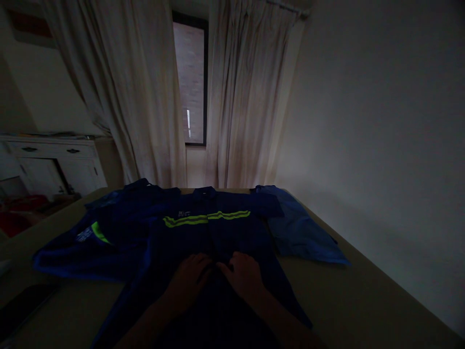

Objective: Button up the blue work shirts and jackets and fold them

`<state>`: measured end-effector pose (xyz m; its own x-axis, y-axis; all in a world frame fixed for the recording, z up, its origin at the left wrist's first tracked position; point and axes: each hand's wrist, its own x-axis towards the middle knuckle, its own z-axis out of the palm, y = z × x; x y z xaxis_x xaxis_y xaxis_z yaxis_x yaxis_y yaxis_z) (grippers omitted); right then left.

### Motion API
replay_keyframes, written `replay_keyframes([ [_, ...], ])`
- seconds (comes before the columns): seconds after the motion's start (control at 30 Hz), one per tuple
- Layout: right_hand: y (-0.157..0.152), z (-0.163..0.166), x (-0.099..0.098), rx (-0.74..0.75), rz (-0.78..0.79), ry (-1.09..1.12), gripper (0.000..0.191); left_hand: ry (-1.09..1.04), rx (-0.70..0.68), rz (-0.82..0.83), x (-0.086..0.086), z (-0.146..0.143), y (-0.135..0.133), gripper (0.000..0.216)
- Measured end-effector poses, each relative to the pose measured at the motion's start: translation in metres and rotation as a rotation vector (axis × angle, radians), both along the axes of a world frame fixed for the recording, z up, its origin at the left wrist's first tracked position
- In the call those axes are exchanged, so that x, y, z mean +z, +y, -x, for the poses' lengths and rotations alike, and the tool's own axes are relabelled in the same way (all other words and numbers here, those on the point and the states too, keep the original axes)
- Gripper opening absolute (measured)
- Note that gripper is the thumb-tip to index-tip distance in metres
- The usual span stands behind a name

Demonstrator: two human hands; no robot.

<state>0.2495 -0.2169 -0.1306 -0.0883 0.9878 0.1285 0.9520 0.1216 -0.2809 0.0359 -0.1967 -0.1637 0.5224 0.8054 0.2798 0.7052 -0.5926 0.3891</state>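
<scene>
A dark blue short-sleeved work shirt (232, 235) with yellow-green and grey stripes across the chest lies front up, its collar at the far end. My left hand (191, 276) is on the lower front, left of the middle seam, fingers curled and closed on the cloth. Opposite it, just right of the seam, my right hand (245, 277) has its fingers bent down to the cloth and its thumb toward the left hand. Dim light hides the fingertips and any buttons between them.
On the left lies a bunched blue garment (123, 247) with a bright green strip. A lighter blue folded garment (301, 228) is at the right, by the wall (381, 145). A dark flat object (27, 303) rests at the near left of the bed-like surface (348, 295). Curtains (247, 97) hang behind.
</scene>
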Motion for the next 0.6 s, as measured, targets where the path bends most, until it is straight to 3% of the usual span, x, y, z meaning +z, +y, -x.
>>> replay_keyframes([
  [0.2, 0.004, 0.0, 0.005, 0.049, -0.007, -0.037, 0.031, 0.11, 0.047, 0.104, 0.023, -0.015, 0.02, 0.025],
  [0.3, 0.008, 0.004, 0.01, 0.093, -0.07, -0.092, 0.021, 0.088, 0.1, 0.076, 0.016, -0.022, 0.033, 0.031],
  [0.47, 0.025, 0.016, 0.023, 0.057, -0.085, -0.191, 0.034, -0.051, 0.134, -0.045, 0.003, -0.027, 0.038, 0.028],
  [0.6, 0.042, 0.024, 0.02, 0.125, -0.014, -0.184, 0.017, -0.011, 0.17, -0.048, 0.007, -0.026, 0.036, 0.027],
])
